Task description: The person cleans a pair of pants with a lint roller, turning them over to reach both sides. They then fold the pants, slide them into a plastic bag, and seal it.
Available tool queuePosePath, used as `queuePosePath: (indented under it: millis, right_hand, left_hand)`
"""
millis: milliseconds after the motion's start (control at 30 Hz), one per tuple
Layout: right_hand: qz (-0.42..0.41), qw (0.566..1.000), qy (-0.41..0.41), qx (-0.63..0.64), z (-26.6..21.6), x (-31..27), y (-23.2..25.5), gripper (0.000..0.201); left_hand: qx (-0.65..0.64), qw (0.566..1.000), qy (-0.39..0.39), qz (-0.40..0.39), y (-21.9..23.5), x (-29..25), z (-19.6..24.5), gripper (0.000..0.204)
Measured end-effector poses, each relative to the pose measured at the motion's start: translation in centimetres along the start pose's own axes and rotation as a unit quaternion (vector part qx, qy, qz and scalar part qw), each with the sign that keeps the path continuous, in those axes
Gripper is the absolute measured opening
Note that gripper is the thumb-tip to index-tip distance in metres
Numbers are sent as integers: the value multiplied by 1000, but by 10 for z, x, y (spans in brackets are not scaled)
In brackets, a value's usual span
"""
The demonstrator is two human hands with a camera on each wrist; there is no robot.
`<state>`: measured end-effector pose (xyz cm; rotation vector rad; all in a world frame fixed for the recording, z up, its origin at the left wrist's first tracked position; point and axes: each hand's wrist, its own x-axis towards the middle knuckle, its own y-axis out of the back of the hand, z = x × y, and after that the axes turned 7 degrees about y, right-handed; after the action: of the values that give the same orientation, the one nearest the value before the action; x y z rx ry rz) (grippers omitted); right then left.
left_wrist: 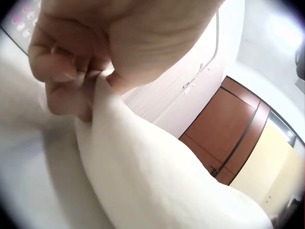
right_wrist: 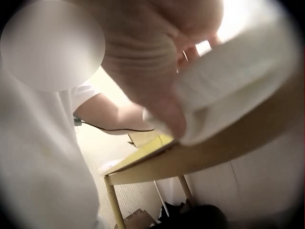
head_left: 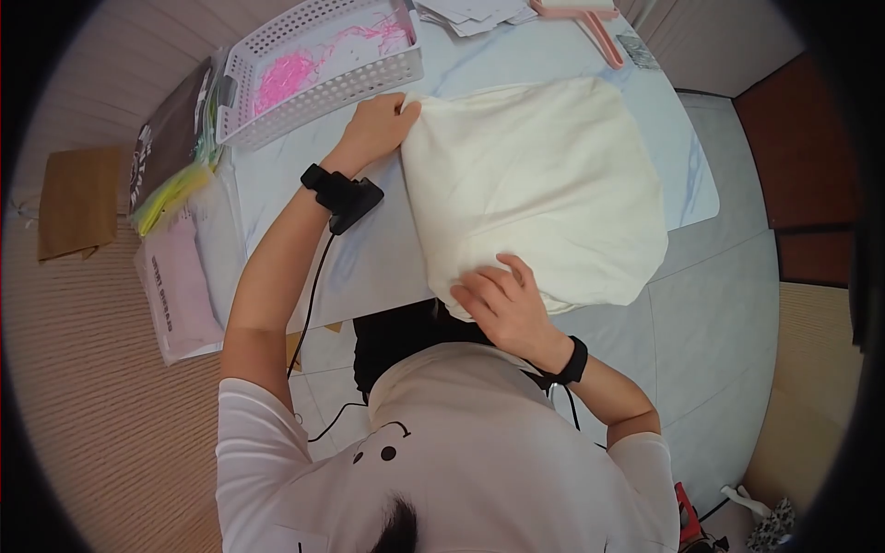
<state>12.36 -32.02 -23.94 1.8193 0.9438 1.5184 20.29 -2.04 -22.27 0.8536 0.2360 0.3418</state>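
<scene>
A cream-white folded cloth (head_left: 544,184) lies across the table, its near edge slightly past the table's front edge. At the cloth's far left corner my left hand (head_left: 376,129) pinches the fabric between thumb and curled fingers. The left wrist view shows this corner of the cloth (left_wrist: 138,162) drawn up to a point at the fingers (left_wrist: 62,93). My right hand (head_left: 507,309) is at the near edge, fingers bent over the top of the cloth. From the right wrist, the thumb of that hand (right_wrist: 164,114) shows against the front of the folded edge (right_wrist: 224,90).
Behind the left hand stands a white perforated basket (head_left: 332,97) with pink shredded strips. Packaged items (head_left: 180,276) lie along the left side. Papers (head_left: 475,14) and a pink-handled tool (head_left: 599,37) are at the back. The marbled table (head_left: 682,184) has a rounded right corner.
</scene>
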Motion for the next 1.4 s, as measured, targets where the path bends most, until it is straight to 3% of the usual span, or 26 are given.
queuePosePath:
  millis: [67,133,167,267,333,400,500,533,600,667,700,800,933,967,1067,1200,1233,1333,1400]
  right_hand:
    - [70,996,-15,60,4,-5,10,38]
    - [150,979,-54,130,3,-4,39,33]
    - [164,981,-37,102,5,-1,50,32]
    - [36,996,58,56,5,-2,43,32]
    - [-119,982,85,122,1,0,37,26]
    - [-154,946,70,276,-3,4,44,27]
    - [-112,973,-11,199,22,25,73,29]
    - [-172,976,-32,133,30,35,81,34]
    - [-229,970,10,87,27,54,77,42]
    - [-269,949,77,148,6,58,54,55]
    - [-270,951,145,31,-7,57,44,58]
    - [-169,962,138,-166,-9,43,12,41]
    - [-109,990,49,72,8,26,32,34]
    - [-21,990,16,138,11,27,43,36]
    - [78,988,-31,130,3,27,82,36]
    - [-28,980,28,193,-8,19,53,31]
    - [-106,966,38,233,-8,17,49,34]
    - [-92,972,-16,216,-25,25,43,39]
    - [-118,988,8,100,-29,33,32,43]
  left_hand:
    - [-77,997,9,26,12,-8,24,39]
    - [-137,989,58,-6,23,-3,23,38]
    - [-167,982,82,-22,28,-1,21,37]
    - [-143,983,101,-62,13,4,1,37]
    - [-156,979,119,-58,7,-1,-11,41]
    - [-191,969,145,-61,11,-9,-15,45]
    - [-249,944,185,-111,23,-25,-8,55]
    - [-230,946,185,-133,23,-26,-6,56]
    - [-191,949,184,-171,22,-25,1,56]
    - [-188,957,158,-156,12,-22,0,55]
    - [-185,961,143,-150,7,-18,-3,54]
    - [-244,948,153,-132,-2,-11,-10,49]
    - [-266,945,151,-120,5,-12,-10,48]
    - [-264,947,144,-109,6,-11,-10,48]
    - [-318,936,127,-75,13,-12,-8,49]
    - [-277,944,137,-119,17,-8,-12,51]
    - [-288,938,144,-127,18,-10,-13,52]
    - [-305,921,178,-164,24,-29,-13,53]
    - [-298,910,204,-204,31,-37,-10,51]
